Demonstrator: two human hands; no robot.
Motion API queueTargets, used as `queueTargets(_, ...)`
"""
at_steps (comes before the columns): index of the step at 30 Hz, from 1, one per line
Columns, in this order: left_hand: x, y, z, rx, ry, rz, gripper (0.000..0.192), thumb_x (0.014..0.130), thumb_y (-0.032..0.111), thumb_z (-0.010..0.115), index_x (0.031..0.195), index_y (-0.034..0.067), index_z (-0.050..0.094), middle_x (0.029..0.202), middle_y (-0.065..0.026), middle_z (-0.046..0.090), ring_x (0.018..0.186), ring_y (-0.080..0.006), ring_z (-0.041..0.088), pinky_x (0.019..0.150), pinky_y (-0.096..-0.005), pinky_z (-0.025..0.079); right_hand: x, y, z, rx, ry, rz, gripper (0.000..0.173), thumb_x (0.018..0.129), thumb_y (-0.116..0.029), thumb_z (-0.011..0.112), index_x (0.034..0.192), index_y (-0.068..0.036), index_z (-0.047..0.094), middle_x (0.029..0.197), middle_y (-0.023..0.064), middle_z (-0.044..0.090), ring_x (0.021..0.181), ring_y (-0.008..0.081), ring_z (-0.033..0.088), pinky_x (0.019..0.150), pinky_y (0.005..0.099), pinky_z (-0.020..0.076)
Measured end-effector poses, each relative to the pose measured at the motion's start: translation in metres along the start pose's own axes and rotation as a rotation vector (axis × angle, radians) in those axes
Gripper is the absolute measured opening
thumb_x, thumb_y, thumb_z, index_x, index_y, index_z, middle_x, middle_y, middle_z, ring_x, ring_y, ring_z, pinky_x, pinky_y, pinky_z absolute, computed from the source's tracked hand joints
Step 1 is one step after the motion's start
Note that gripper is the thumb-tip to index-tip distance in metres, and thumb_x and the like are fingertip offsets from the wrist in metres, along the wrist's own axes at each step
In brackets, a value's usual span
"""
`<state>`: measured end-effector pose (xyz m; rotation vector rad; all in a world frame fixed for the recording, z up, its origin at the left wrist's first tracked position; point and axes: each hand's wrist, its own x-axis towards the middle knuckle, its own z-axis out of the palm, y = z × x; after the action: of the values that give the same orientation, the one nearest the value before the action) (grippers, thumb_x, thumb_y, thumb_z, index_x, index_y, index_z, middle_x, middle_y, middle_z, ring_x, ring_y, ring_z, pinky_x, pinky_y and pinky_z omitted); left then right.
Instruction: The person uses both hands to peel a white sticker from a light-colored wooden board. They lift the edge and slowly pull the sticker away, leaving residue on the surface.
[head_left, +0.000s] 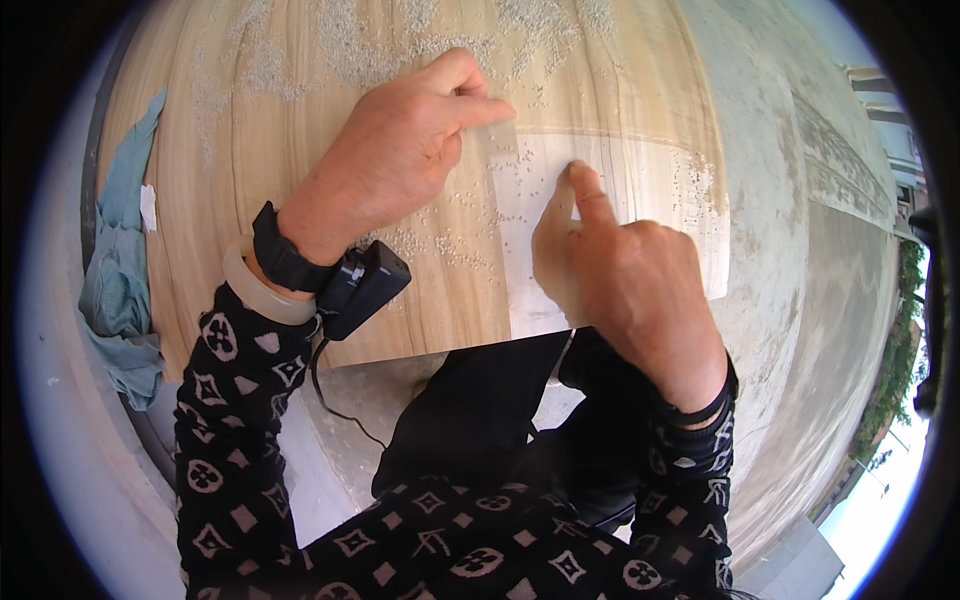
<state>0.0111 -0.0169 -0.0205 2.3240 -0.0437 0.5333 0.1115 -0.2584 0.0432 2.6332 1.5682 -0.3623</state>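
Observation:
Small pale grains (450, 247) lie scattered on a wood-grain tabletop (427, 322). Over its middle is my left hand (397, 142), with its thumb stretched out to the right and its other fingers bent. Whether anything small is between those fingers is hidden. My right hand (637, 274) points its index finger at the brightly lit part of the surface (525, 300), and the fingertip seems to touch it. The remaining right fingers are curled under and mostly out of sight. Loose grains lie between the two hands.
More grains (352, 52) spread thickly along the far side. A blue-green cloth (120, 277) hangs at the left edge beside a small white scrap (148, 207). A black device (367, 289) is strapped to my left wrist, its cable (337, 412) trailing down. Concrete floor (772, 262) lies to the right.

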Motion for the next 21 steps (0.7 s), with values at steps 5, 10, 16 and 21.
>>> queueTargets(5, 0.001, 0.000, -0.011, -0.146, -0.131, -0.040, 0.037, 0.086, -0.021, 0.059, 0.110, -0.004, 0.081, 0.104, -0.0069, 0.059, 0.095, -0.0197, 0.063, 0.083, -0.0282, 0.050, -0.017, -0.010, -0.002, 0.217, 0.039, -0.261, 0.061, 0.094, -0.006, 0.072, 0.153, 0.002, 0.062, 0.072, 0.0161, 0.072, 0.061, 0.0353, 0.073, 0.059, 0.0464, 0.0583)
queueTargets(10, 0.002, 0.000, -0.010, -0.145, -0.056, -0.044, 0.035, 0.085, -0.019, 0.058, 0.103, -0.001, 0.082, 0.099, -0.0098, 0.064, 0.094, -0.0281, 0.069, 0.085, -0.0357, 0.056, -0.020, -0.006, -0.007, 0.000, 0.008, -0.083, 0.068, 0.093, -0.006, 0.071, 0.158, 0.006, 0.056, 0.068, 0.0146, 0.070, 0.058, 0.0318, 0.073, 0.053, 0.0454, 0.0556)
queueTargets(16, 0.001, 0.000, -0.004, -0.080, -0.042, -0.012, 0.031, 0.086, -0.020, 0.063, 0.105, -0.003, 0.080, 0.101, -0.0053, 0.057, 0.094, -0.0197, 0.063, 0.082, -0.0294, 0.049, -0.017, -0.013, -0.006, 0.215, 0.034, -0.275, 0.063, 0.092, 0.001, 0.071, 0.154, -0.003, 0.063, 0.082, 0.0107, 0.071, 0.061, 0.0317, 0.068, 0.058, 0.0446, 0.0547)
queueTargets(21, 0.004, 0.003, -0.013, -0.175, -0.117, -0.067, 0.032, 0.082, -0.020, 0.059, 0.098, -0.003, 0.080, 0.095, -0.0089, 0.063, 0.090, -0.0271, 0.068, 0.083, -0.0367, 0.056, 0.017, -0.006, 0.007, 0.005, 0.481, -0.150, 0.052, 0.093, -0.013, 0.080, 0.144, -0.005, 0.072, 0.136, 0.0117, 0.072, 0.125, 0.0272, 0.067, 0.103, 0.0475, 0.0487)
